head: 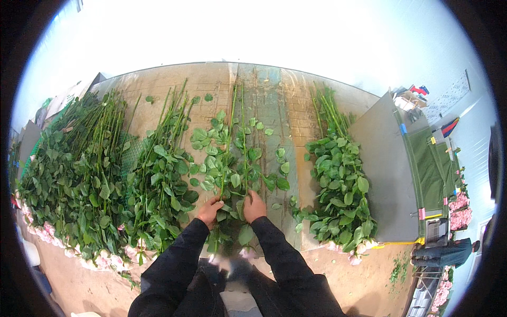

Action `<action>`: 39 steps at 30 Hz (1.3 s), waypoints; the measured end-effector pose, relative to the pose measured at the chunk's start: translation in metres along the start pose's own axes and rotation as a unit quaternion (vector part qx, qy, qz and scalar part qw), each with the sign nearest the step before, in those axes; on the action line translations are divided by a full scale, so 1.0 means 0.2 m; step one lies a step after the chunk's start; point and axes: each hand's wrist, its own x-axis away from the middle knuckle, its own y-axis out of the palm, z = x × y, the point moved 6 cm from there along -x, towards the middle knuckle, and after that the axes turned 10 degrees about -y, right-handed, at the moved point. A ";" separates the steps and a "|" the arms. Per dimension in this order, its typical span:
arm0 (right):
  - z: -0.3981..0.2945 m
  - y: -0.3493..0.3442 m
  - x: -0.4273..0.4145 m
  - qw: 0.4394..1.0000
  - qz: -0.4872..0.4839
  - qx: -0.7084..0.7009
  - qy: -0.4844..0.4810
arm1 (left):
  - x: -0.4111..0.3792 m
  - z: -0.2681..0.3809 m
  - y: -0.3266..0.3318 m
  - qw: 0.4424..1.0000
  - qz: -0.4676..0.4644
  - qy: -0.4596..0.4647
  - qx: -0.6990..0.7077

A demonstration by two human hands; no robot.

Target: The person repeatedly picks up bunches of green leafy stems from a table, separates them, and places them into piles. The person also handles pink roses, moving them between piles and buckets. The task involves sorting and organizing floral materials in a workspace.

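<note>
My left hand grips a long-stemmed pink rose by its stem, a little above the bloom. A second rose stem is held in my right hand, side by side with the first. Both stems point away from me over the wooden table, and their pale pink heads hang at the near edge. To the left lies a small bunch of roses, with a larger pile of roses beyond it. A leafy rose bunch rests on the right.
A grey upright panel borders the table's right side. Green fabric with coloured clips hangs behind it. At far right stands a person near a rack with pink roses. Loose leaves lie on the floor.
</note>
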 end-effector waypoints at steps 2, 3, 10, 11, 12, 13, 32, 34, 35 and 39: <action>0.03 -0.02 0.00 1.000 0.005 0.012 0.004 | -0.05 -0.02 0.00 0.999 -0.029 -0.009 0.010; 0.01 -0.01 0.00 1.000 0.001 0.010 -0.001 | -0.13 -0.07 -0.06 1.000 -0.020 0.010 0.001; 0.03 0.03 0.04 0.998 -0.047 0.028 0.024 | -0.04 0.07 0.08 0.986 0.119 0.017 -0.117; 0.04 0.02 0.04 0.998 -0.039 0.033 0.020 | -0.01 0.10 0.09 0.971 0.161 0.019 -0.175; 0.05 0.04 0.05 0.999 -0.032 0.037 0.017 | 0.00 0.10 0.09 0.966 0.167 0.030 -0.197; 0.06 0.04 0.06 0.999 -0.025 0.041 0.014 | 0.00 0.11 0.10 0.959 0.173 0.041 -0.219; 0.01 0.11 0.06 0.997 -0.012 0.061 -0.042 | 0.20 -0.07 0.09 0.891 0.225 0.141 -0.368; 0.03 0.11 0.06 0.998 -0.014 0.066 -0.013 | 0.12 -0.12 0.09 0.906 0.199 0.148 -0.344; 0.02 0.09 0.05 0.998 -0.035 0.055 -0.005 | 0.17 -0.07 0.13 0.911 0.201 0.136 -0.333; 0.00 0.09 0.04 0.995 -0.020 0.067 -0.067 | 0.17 -0.06 0.13 0.912 0.194 0.114 -0.342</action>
